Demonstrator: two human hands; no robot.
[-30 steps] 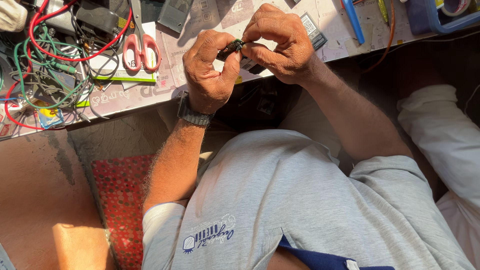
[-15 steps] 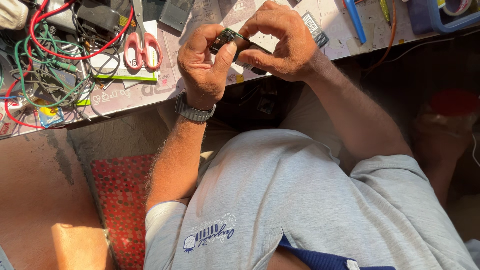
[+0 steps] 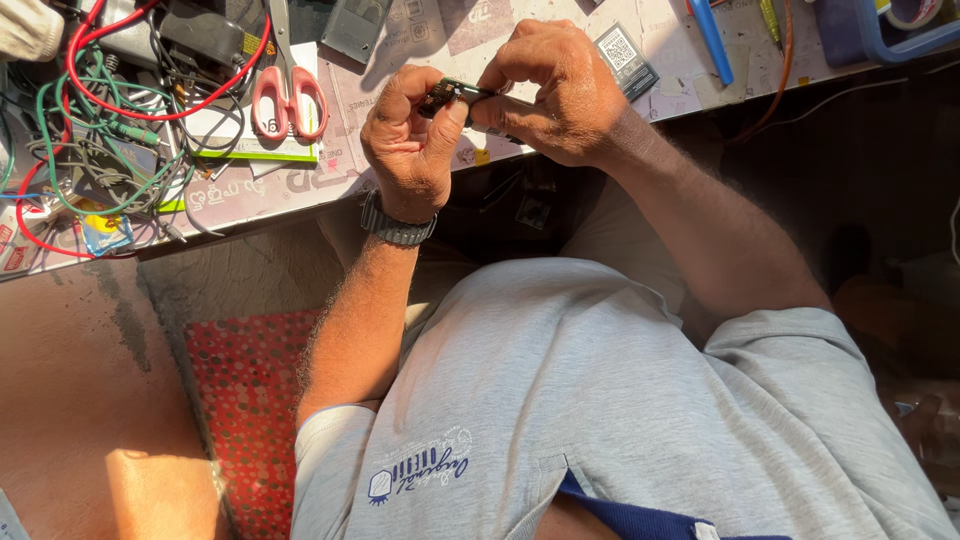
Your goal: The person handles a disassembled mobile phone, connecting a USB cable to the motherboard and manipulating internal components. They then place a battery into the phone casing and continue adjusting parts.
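Both hands meet above the near edge of a paper-covered worktable [image 3: 300,185]. My left hand [image 3: 408,150], with a dark watch on its wrist, pinches one end of a small dark electronic part [image 3: 447,94]. My right hand [image 3: 556,92] grips the other end with thumb and fingers curled over it. The part is mostly hidden by the fingers; only a short dark piece shows between the hands. Below them is my grey shirt.
Red-handled scissors [image 3: 283,85] lie left of the hands beside a tangle of red and green wires [image 3: 95,120]. A small dark battery-like piece [image 3: 625,60], a blue pen [image 3: 710,40] and a blue tray [image 3: 870,30] sit to the right. A red dotted mat [image 3: 245,400] lies on the floor.
The hands have kept hold of the small part and turned it slightly between the fingers. A person in white at the right edge a second ago is gone from view.
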